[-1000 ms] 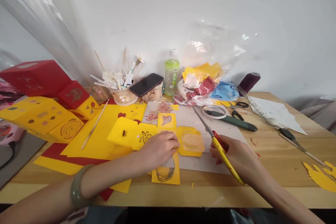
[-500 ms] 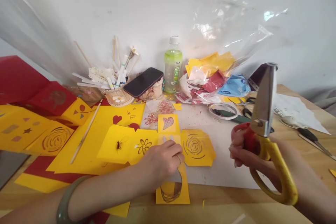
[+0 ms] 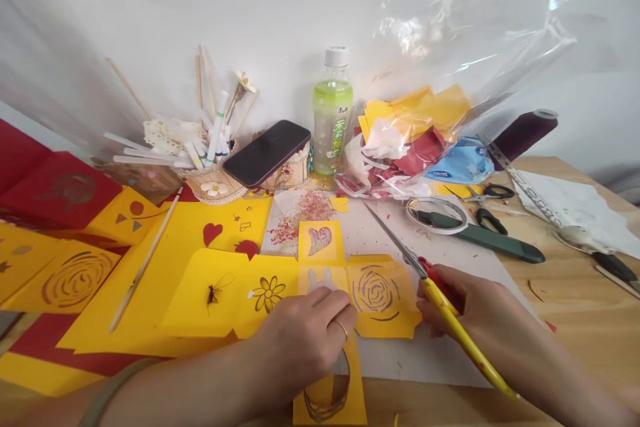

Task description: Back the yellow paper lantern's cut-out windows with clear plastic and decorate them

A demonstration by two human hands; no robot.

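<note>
My left hand (image 3: 311, 328), with a ring on one finger, rests with bent fingers on the middle of a cross-shaped yellow paper cutout (image 3: 407, 317). Its fingertips are hidden, but they press or pinch the paper there. The flaps carry cut patterns: a rose, a flower, a rabbit-like shape and a large round opening. My right hand (image 3: 475, 313) is wrapped round the yellow and red handles of a pair of scissors (image 3: 440, 303). The blades, which look closed, point away to the upper left, above the cutout's right flap.
Behind stand a green drink bottle (image 3: 333, 113), a phone (image 3: 267, 152) and a clear bag of paper scraps (image 3: 400, 140). To the right lie a tape roll (image 3: 463, 217), a green-handled cutter (image 3: 500, 242) and black scissors (image 3: 493, 215). Red and yellow papers (image 3: 165, 267) and a thin stick (image 3: 147, 260) lie left.
My right hand has lowered the scissors from upright in front of me down to beside the cutout's right flap. My left hand stays on the cutout. The view has shifted slightly.
</note>
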